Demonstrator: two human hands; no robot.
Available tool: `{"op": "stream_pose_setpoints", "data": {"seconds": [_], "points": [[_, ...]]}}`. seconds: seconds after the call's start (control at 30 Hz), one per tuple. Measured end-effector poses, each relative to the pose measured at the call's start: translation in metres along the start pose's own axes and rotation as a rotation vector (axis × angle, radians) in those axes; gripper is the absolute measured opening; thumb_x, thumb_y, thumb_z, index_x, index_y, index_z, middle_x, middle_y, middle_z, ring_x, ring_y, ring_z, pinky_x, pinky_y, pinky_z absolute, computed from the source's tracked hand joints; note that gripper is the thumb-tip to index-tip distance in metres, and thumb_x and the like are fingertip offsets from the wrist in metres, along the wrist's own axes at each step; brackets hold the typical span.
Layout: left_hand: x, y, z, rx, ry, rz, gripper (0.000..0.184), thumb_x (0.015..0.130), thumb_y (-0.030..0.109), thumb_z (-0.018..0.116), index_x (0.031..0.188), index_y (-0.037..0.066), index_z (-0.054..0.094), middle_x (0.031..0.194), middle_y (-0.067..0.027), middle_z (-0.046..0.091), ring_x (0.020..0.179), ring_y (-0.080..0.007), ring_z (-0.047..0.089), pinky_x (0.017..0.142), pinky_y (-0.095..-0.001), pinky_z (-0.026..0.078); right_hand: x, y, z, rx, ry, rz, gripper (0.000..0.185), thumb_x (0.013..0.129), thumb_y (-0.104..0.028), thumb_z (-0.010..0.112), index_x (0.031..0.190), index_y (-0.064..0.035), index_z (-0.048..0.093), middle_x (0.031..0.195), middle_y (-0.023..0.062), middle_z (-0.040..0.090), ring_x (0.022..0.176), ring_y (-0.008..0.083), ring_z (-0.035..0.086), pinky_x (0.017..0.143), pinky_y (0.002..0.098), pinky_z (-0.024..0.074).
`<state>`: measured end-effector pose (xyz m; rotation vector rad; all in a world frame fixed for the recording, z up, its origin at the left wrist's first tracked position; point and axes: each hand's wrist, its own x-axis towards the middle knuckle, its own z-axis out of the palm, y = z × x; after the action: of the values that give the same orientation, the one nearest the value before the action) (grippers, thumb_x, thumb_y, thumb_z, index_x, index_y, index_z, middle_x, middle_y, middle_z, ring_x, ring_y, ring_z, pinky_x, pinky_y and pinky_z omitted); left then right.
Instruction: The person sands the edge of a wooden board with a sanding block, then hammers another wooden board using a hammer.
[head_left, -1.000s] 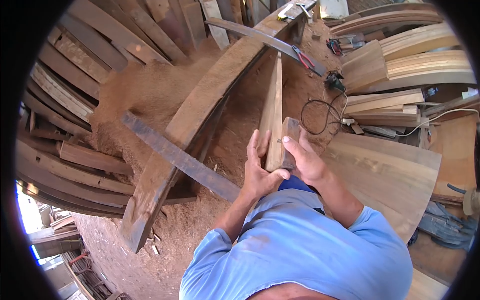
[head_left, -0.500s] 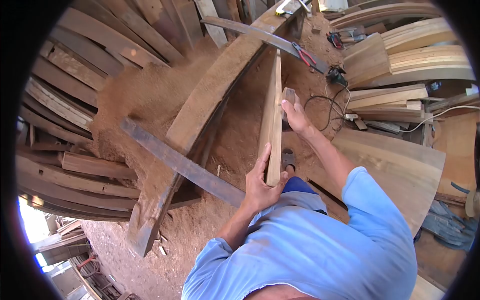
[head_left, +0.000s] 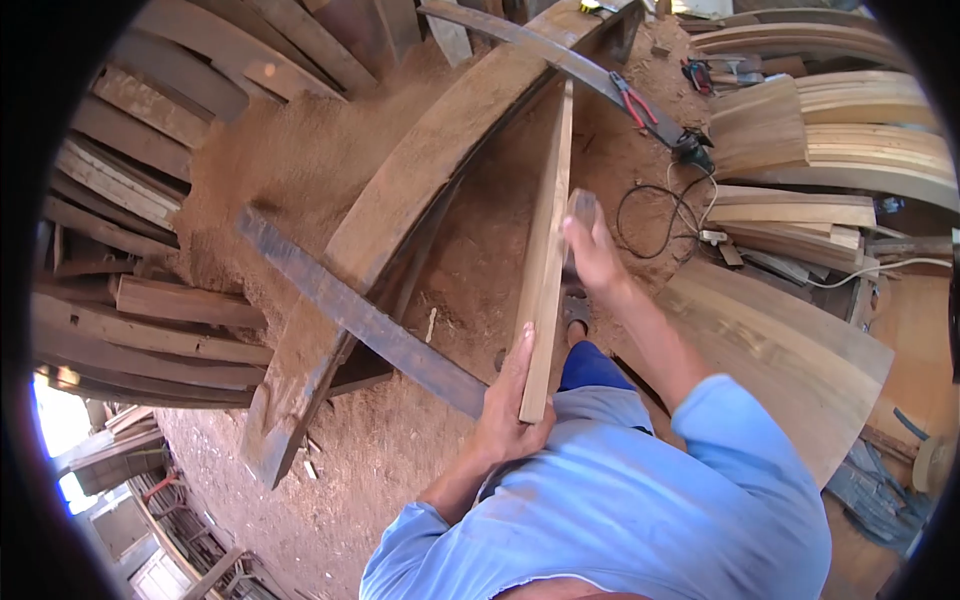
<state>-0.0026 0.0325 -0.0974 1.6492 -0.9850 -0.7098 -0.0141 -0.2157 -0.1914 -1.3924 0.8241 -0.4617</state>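
A long wooden board (head_left: 545, 290) stands on edge before me. It runs away from my body, its far end close to a dark crosspiece (head_left: 590, 72). My left hand (head_left: 508, 405) is closed around the near end, fingers along one face and thumb around the other side. My right hand (head_left: 598, 262) is closed on a small wooden block (head_left: 582, 204) at the board's right side. The block's underside is hidden, so I cannot tell whether it touches the board.
A thick, dusty beam (head_left: 420, 165) crosses ahead, with another dark crosspiece (head_left: 350, 305) over it. Red-handled pliers (head_left: 630, 102) lie on the far crosspiece. A green power tool (head_left: 693, 150) and its cable (head_left: 650, 225) are at the right. Curved planks (head_left: 865, 150) are stacked nearby.
The board's near end and my left hand have shifted down and slightly left. My right hand and the block are slightly lower in view. The background has shifted a little with the camera.
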Motion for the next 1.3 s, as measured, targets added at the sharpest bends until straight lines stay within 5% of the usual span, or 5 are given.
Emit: {"op": "stream_pose_setpoints", "data": {"seconds": [0.6, 0.73, 1.03, 1.2, 1.3], "points": [[-0.023, -0.002, 0.014, -0.007, 0.057, -0.104, 0.080, 0.074, 0.002, 0.055, 0.149, -0.007, 0.028, 0.151, -0.0291, 0.035, 0.140, -0.0374, 0.038, 0.114, -0.0388, 0.033, 0.100, 0.027, -0.002, 0.061, -0.068, 0.284, 0.040, 0.095, -0.025, 0.055, 0.127, -0.0018, 0.047, 0.109, 0.0082, 0.059, 0.100, 0.0188, 0.056, 0.091, 0.0338, 0.0456], [-0.032, -0.007, 0.019, 0.010, 0.038, -0.160, 0.083, 0.076, 0.008, 0.055, 0.151, -0.008, 0.021, 0.153, -0.0273, 0.033, 0.143, -0.0352, 0.034, 0.116, -0.0390, 0.028, 0.195, 0.079, -0.008, -0.275, 0.047, -0.037, 0.049, 0.092, -0.030, 0.055, 0.131, -0.0010, 0.047, 0.111, 0.0133, 0.064, 0.100, 0.0228, 0.061, 0.088, 0.0348, 0.0474], [-0.050, 0.004, 0.039, 0.000, 0.165, -0.286, 0.078, 0.079, 0.004, 0.055, 0.150, -0.007, 0.026, 0.146, -0.0244, 0.044, 0.134, -0.0277, 0.047, 0.112, -0.0354, 0.034, 0.220, 0.089, -0.015, -0.185, -0.046, 0.104, 0.052, 0.097, -0.031, 0.053, 0.137, 0.0010, 0.043, 0.120, 0.0109, 0.060, 0.109, 0.0203, 0.056, 0.096, 0.0344, 0.0431], [-0.079, 0.012, 0.065, -0.061, 0.414, -0.665, 0.052, 0.084, 0.006, 0.064, 0.134, -0.003, 0.055, 0.115, -0.0154, 0.068, 0.100, -0.0092, 0.060, 0.089, -0.0265, 0.047, 0.196, 0.094, -0.009, -0.221, -0.028, 0.093, 0.062, 0.095, -0.031, 0.055, 0.143, 0.0022, 0.034, 0.128, 0.0205, 0.056, 0.119, 0.0297, 0.056, 0.101, 0.0365, 0.0418], [-0.098, 0.018, 0.069, 0.061, 0.310, -1.005, 0.047, 0.085, 0.010, 0.067, 0.131, 0.000, 0.060, 0.106, -0.0161, 0.071, 0.093, -0.0128, 0.067, 0.085, -0.0296, 0.052, 0.182, 0.107, -0.007, -0.262, -0.037, 0.129, 0.066, 0.095, -0.028, 0.055, 0.146, 0.0028, 0.028, 0.131, 0.0227, 0.055, 0.122, 0.0313, 0.054, 0.103, 0.0368, 0.0414]]}}
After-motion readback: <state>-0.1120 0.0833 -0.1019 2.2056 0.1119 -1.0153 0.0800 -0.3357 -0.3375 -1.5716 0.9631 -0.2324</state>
